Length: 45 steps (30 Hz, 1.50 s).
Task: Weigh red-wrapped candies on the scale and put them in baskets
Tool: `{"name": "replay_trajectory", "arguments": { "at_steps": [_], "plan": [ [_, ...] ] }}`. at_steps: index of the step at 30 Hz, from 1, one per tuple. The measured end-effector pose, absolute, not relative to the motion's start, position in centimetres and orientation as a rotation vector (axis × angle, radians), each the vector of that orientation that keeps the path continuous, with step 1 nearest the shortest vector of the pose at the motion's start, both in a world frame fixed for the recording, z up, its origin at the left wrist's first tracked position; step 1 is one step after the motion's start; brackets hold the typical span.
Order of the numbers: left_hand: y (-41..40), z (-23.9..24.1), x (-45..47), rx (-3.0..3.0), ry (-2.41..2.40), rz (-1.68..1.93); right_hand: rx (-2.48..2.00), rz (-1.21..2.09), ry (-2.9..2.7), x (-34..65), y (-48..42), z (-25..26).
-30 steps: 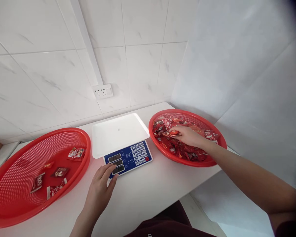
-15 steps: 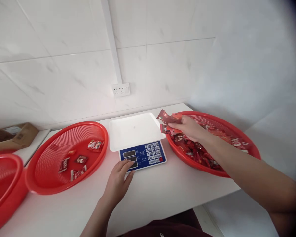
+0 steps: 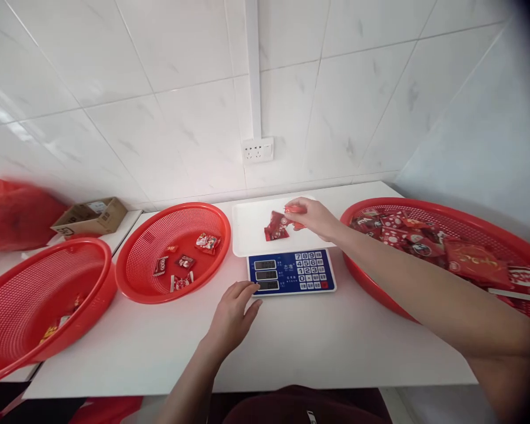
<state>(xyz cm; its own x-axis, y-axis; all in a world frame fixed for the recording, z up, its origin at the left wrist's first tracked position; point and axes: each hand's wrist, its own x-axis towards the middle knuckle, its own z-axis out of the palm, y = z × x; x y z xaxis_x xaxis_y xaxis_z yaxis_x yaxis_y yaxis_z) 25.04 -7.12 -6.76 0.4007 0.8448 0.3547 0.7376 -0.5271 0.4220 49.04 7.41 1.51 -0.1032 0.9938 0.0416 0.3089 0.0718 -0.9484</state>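
While our right hand point(image 3: 315, 218) pinches red-wrapped candies point(image 3: 295, 209) over the digital scale's point(image 3: 310, 272) white tray point(image 3: 248, 237), our loosely open left hand point(image 3: 230, 313) (empty, fingertips at the display panel point(image 3: 265, 275)) could skew readings by pressing.

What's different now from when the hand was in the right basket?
The right hand came out of the right basket with red packets and moved left, over the white tray. I can't tell whether it has let any go. The view swung left too, bringing in a red bag. The left hand stayed at the scale, and the middle basket looks the same.
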Motion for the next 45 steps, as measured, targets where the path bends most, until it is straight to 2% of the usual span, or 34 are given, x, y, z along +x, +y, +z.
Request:
{"name": "replay_trajectory", "arguments": {
  "at_steps": [6, 28, 37, 41, 45],
  "plan": [
    [-6.9, -6.9, 25.0, 2.449, 1.389, 0.801, -1.386, 1.026, -1.530, 49.4, 7.7, 1.5],
    [-7.1, -6.4, 25.3, 2.468, 1.333, 0.721, -1.430, 1.196, -1.579, 49.8, 6.9, 2.2],
    [-7.1, -6.6, 25.5, 2.473, 1.327, 0.711, -1.227, 1.436, -1.457, 49.9, 6.3, 3.1],
    [-7.1, -6.4, 25.3, 2.488, 1.341, 0.728, -1.198, 1.302, -1.524, 51.8, 5.3, 4.2],
    [-7.2, -6.9, 24.8, 2.494, 1.353, 0.778, -1.481, 0.897, -1.719, 56.5, 2.8, 6.2]
  ]
}}
